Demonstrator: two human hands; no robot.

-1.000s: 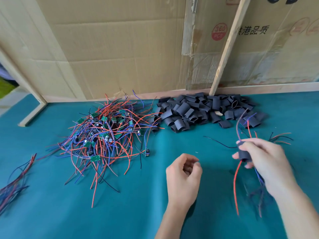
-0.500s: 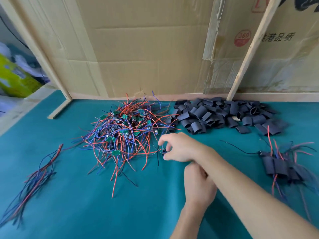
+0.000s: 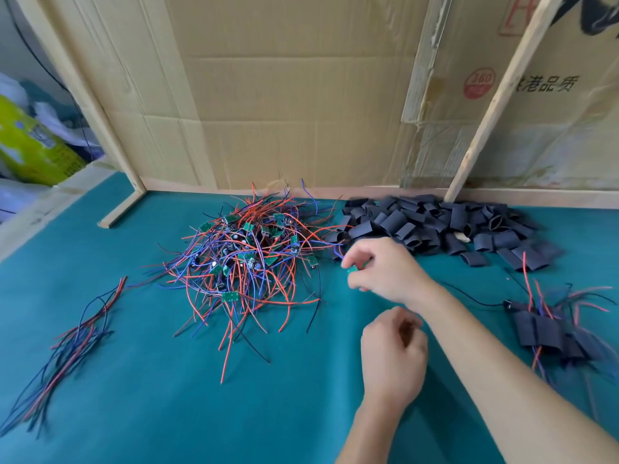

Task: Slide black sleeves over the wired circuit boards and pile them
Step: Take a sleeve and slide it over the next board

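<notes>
Your right hand (image 3: 385,269) reaches across the table (image 3: 167,413), grip pinched on a small green circuit board (image 3: 353,270) between thumb and fingertips; its wires mostly hidden behind the hand, only a bit of blue visible just above the pinch; your left hand (image 3: 393,349) sits just below that grip, fingers curled loosely, nothing visible in it, so treat it as idle.

The tangle of wired boards (image 3: 248,259) lies just left of the grip; the heap of black sleeves (image 3: 435,226) just above and right of it; the pile of sleeved boards (image 3: 549,333) well off to the right, below the grip's level; a loose bundle of wires (image 3: 73,333) far left.

Handling, judged: board looks light and stiff, wires thin and floppy, likely to snag on neighbours in the tangle; lift slowly and shake free rather than yank; solder joints may be fragile, so hold the board by its edges, not by the leads; sleeves look soft, flattened, probably light and a bit slick; squeeze one at its sides to open the mouth, feed wires through first, then the board.
</notes>
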